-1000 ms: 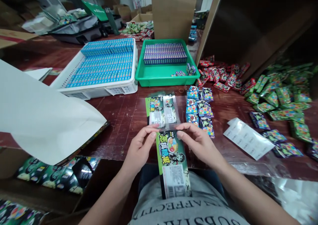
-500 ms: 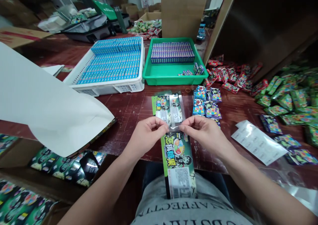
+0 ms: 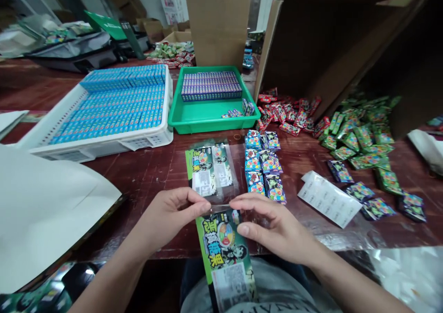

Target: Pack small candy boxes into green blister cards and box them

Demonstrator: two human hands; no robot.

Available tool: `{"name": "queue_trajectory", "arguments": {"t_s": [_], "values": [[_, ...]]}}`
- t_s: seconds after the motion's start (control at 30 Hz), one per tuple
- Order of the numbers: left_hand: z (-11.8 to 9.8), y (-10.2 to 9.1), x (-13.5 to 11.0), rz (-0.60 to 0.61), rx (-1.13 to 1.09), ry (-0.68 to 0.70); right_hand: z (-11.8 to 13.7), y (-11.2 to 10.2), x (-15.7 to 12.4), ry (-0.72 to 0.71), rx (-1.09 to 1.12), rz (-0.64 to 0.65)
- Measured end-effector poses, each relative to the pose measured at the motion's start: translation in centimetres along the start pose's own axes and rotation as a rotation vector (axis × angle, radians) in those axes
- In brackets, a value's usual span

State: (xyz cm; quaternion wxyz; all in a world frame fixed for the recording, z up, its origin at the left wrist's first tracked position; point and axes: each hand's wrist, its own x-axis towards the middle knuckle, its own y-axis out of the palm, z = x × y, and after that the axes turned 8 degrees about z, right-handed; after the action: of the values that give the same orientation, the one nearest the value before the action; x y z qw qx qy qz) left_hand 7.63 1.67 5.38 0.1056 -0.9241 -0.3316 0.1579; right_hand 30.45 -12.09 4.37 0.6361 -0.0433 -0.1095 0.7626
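Film (image 3: 220, 208), clear and drawn into a narrow strip, spans the gap between my hands at the lower centre of the frame, just at the top of a printed green-and-black package (image 3: 226, 253). That package lies tilted below my fingers, its lower end over my grey shirt (image 3: 277, 287) at the bottom edge. My left hand (image 3: 171, 218) has thumb and forefinger pressed together on the film's left end. My right hand (image 3: 278, 227) has its forefinger at the other end, with the thumb lower down, apart from the forefinger and near the package's upper right side.

Just beyond my fingers, near the middle of the frame, more printed packaging (image 3: 204, 165) lies flat on the dark red table (image 3: 152, 168). Right of it stand two touching columns of small boxes, blue ones (image 3: 253, 160) on the left and purple ones (image 3: 272, 161) on the right. Farther right, a sheet of labels (image 3: 328, 198) lies near some loose purple packets (image 3: 360, 191), with red packets (image 3: 290, 112) and green packets (image 3: 363, 138) heaped above. In the upper left, a white crate (image 3: 148, 140) holds rows of blue boxes (image 3: 117, 112); beside it, a green tray (image 3: 197, 112) holds a purple block of boxes (image 3: 211, 85). A large white sheet (image 3: 58, 211) covers the lower left.
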Motion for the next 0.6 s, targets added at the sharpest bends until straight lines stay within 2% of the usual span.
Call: {"name": "queue_trajectory", "arguments": {"t_s": [0.1, 0.17, 0.27, 0.33, 0.4, 0.47, 0.6], "values": [[-0.4, -0.3, 0.2, 0.059, 0.028, 0.052, -0.2, -1.0, -0.6, -0.006, -0.051, 0.030], [-0.7, -0.5, -0.1, 0.085, 0.055, 0.122, -0.5, -2.8, -0.9, -0.020, -0.166, 0.034], [-1.1, -0.5, -0.4, 0.084, 0.202, 0.190, -1.4, -6.2, -1.1, -0.037, -0.482, -0.107], [-1.4, -0.2, 0.0, 0.125, 0.328, 0.223, -1.9, -7.7, -0.5, -0.022, -0.696, -0.122], [-1.7, 0.3, 0.7, 0.163, 0.372, 0.245, -2.2, -7.8, 0.6, 0.009, -0.876, -0.021], [-1.7, 0.7, 1.5, 0.160, 0.323, 0.219, -2.3, -6.7, 2.1, 0.066, -1.037, 0.069], [-1.0, 0.9, 2.3, 0.151, 0.160, 0.049, -2.0, -4.6, 4.3, 0.199, -1.275, 0.124]]}}
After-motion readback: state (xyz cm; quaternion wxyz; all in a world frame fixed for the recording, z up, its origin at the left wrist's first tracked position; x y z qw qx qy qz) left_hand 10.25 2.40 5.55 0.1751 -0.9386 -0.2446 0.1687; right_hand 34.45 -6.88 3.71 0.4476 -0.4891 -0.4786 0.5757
